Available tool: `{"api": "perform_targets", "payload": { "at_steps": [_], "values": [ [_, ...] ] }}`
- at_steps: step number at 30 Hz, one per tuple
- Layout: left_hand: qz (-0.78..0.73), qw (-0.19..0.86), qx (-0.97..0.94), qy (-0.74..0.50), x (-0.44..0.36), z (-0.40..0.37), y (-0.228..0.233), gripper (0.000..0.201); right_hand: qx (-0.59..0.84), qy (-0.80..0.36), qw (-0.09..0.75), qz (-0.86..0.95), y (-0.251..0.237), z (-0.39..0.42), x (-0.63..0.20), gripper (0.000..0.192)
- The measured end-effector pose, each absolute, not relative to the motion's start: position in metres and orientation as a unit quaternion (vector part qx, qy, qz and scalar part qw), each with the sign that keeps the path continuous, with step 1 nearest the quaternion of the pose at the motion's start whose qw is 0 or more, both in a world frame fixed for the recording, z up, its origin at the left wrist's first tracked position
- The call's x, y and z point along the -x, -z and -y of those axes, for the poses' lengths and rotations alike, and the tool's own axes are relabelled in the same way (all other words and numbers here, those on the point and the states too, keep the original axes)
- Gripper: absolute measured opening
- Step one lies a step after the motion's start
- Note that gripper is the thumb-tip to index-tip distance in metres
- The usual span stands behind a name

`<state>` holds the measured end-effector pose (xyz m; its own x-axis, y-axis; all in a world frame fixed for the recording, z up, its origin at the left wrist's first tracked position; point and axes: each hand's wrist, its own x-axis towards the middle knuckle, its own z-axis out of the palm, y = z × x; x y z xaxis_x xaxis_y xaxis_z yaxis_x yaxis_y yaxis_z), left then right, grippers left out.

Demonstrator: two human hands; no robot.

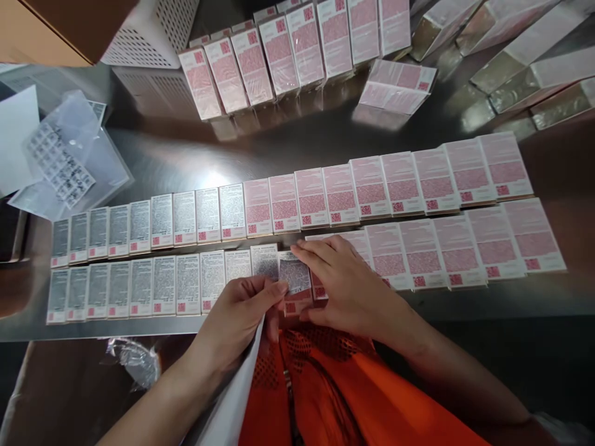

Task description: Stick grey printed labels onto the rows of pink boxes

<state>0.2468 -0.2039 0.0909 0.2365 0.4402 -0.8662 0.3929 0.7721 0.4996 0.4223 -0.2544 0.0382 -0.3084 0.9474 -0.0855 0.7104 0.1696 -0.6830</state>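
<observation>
Low in front of me, my left hand (235,319) pinches the edge of a printed grey sticker (295,275) between thumb and finger, and a white backing sheet (235,387) hangs from the same hand. The sticker covers the upper part of a small pink-printed box (298,305) in the front row. My right hand (353,288) lies over the neighbouring boxes with its fingers stretched out, fingertips beside the sticker. Boxes to the left, such as this stickered box (211,282), carry grey text over their pink print. Those to the right, like the plain box (423,254), show pink print only.
A second row of boxes (311,198) runs behind the front one. Plastic-wrapped packs (297,49) stand at the back, with a tipped pack (397,87) before them. Sticker sheets (60,161) lie at left, near a white basket (149,37) and a cardboard box (56,31).
</observation>
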Motion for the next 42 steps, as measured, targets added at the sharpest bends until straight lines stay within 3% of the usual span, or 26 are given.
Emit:
{"api": "perform_targets", "payload": {
  "at_steps": [7,15,23,26,29,38,42],
  "values": [
    [-0.596,0.698,-0.395,0.028,-0.234,0.216,-0.071,0.042,0.553,-0.302,0.187,0.754,-0.036,0.253,-0.423,0.084],
    [-0.567,0.613,-0.545,0.074,-0.226,0.216,-0.056,0.043,0.547,-0.295,0.191,0.759,-0.033,0.254,-0.425,0.086],
    [-0.549,0.658,-0.511,0.075,-0.224,0.216,-0.067,0.039,0.533,-0.289,0.200,0.770,-0.031,0.259,-0.428,0.092],
    [-0.531,0.658,-0.527,0.079,-0.219,0.215,-0.078,0.042,0.519,-0.282,0.217,0.777,-0.030,0.263,-0.431,0.083],
    [-0.557,0.627,-0.536,0.100,-0.212,0.212,-0.088,0.044,0.514,-0.283,0.224,0.778,-0.029,0.265,-0.432,0.076],
    [-0.583,0.499,-0.635,0.089,-0.207,0.194,-0.091,0.045,0.511,-0.297,0.175,0.787,-0.031,0.258,-0.430,0.081],
    [-0.579,0.503,-0.634,0.100,-0.205,0.190,-0.084,0.045,0.513,-0.292,0.188,0.785,-0.029,0.260,-0.429,0.076]
  ]
}}
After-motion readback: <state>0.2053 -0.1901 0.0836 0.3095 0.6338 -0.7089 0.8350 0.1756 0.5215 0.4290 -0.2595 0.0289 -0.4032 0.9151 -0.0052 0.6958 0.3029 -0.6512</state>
